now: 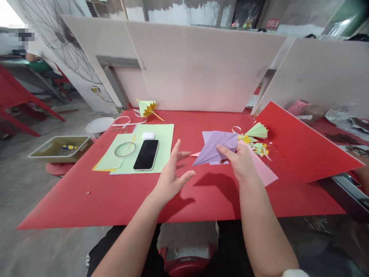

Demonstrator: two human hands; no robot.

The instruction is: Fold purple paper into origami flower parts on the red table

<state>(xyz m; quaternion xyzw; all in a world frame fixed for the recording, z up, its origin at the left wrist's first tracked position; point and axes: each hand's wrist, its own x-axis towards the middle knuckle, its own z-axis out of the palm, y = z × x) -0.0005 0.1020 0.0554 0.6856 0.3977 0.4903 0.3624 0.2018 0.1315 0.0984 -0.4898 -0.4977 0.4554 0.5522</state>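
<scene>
My right hand [241, 161] grips a folded purple paper [216, 145], creased and tapering to a point on its left. The thumb lies on top of the folds. Left of that point, my left hand [174, 173] is held over the table with its fingers apart and nothing in it. Beneath the folded paper lie another purple sheet [206, 135] and a pink sheet [265, 175], both partly hidden. Just beyond my right hand, a pleated light green paper piece [257, 130] rests among yellow and green paper scraps [259, 148].
A black-screened phone [147, 154], a white case [148, 135] and a tape roll [125, 149] sit on green paper sheets [165, 132]. A small paper umbrella [147, 108] stands at the back left. A red board [305, 146] leans at right; a white partition [196, 69] closes the back.
</scene>
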